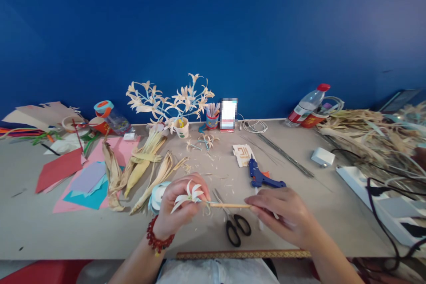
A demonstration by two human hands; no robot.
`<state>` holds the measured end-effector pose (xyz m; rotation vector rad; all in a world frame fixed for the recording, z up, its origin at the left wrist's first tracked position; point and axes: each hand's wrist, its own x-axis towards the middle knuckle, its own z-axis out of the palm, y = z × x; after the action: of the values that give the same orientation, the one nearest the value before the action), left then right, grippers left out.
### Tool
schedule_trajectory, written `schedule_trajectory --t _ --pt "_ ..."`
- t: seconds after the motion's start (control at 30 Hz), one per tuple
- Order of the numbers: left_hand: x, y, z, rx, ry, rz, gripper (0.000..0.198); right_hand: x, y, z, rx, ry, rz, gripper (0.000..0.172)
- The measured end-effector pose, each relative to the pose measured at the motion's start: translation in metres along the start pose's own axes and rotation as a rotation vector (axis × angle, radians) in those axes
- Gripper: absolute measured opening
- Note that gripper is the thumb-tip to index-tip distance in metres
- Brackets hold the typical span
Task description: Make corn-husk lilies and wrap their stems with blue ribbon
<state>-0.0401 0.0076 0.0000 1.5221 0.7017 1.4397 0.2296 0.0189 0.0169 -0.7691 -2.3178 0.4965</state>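
Note:
My left hand (184, 206), with a red bead bracelet at the wrist, is closed around a pale husk flower (190, 194). My right hand (282, 213) pinches the far end of a thin wooden stick (229, 205). The stick's other end meets the flower's base at my left fingertips; whether they are joined I cannot tell. Below the stick lie black-handled scissors (238, 230). Beyond my right hand a blue glue gun (259, 176) rests by a small printed paper piece (240, 155). A light blue tape roll (158, 197) sits partly hidden behind my left hand.
Husk flowers (183, 97) stand in a white cup (181, 129) at the back. Dried corn husks (143, 171) and coloured paper (91, 177) lie left. Wires (286, 155), a bottle (308, 104), a power strip (357, 186) with cables and a husk pile (353, 126) are right.

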Motion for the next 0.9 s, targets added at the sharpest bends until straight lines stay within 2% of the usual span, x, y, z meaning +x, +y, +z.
schedule_trajectory --t 0.3,0.57,0.77,0.9 --pt "0.001 0.002 0.002 -0.001 0.017 -0.006 0.006 -0.002 0.001 0.001 -0.011 -0.004 0.009 0.016" --pt "0.001 -0.004 -0.001 0.016 -0.004 0.047 0.006 -0.002 0.0 0.002 -0.016 -0.027 0.046 0.015" --pt "-0.001 -0.009 0.0 -0.005 0.056 0.054 0.004 -0.004 0.003 0.006 -0.015 -0.059 0.095 0.013" --pt "-0.003 -0.01 0.0 0.022 0.108 -0.014 0.004 -0.002 0.002 0.007 -0.018 -0.103 0.135 0.016"
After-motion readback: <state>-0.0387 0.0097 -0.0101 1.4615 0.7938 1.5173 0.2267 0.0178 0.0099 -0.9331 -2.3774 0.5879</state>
